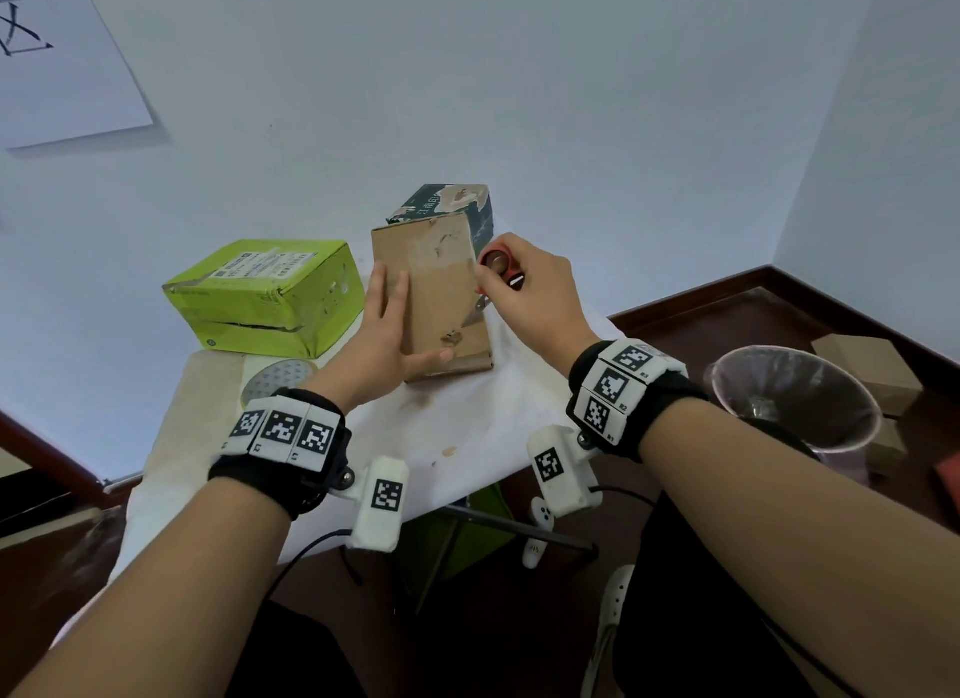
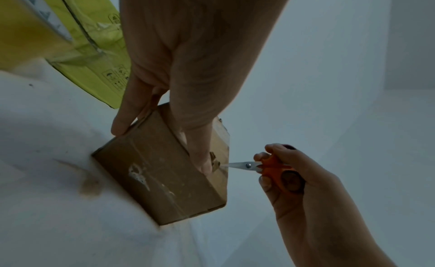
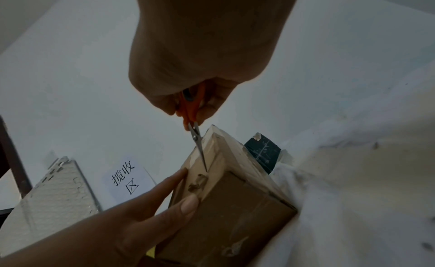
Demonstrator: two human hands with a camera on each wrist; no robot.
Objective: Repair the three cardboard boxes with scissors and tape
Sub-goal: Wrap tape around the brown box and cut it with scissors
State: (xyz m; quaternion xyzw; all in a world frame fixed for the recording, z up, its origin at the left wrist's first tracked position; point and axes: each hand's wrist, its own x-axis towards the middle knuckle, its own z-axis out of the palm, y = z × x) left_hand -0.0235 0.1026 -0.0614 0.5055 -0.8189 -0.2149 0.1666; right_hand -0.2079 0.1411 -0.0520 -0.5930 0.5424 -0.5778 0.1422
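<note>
Brown box (image 1: 436, 292) on end on table (image 1: 467, 427), mid-repair. Right hand (image 1: 530, 292) curled through scissors (image 2: 247, 166), tips at taped seam, likely trimming. Left hand (image 1: 384, 328) braces box, fingers straight. Green box (image 1: 260, 292) split, unrepaired; dark box (image 1: 457, 204) behind, unclear.

Brown cardboard box (image 1: 441, 302), lime-green box (image 1: 260, 287), dark teal printed box (image 1: 483, 227), orange-handled scissors (image 2: 273, 168), stained white tablecloth (image 1: 467, 437).

A white paper sign (image 3: 126, 178) on the wall (image 3: 70, 85) reads 揽收区; the label on the green box (image 1: 260, 292) is illegibly small.
</note>
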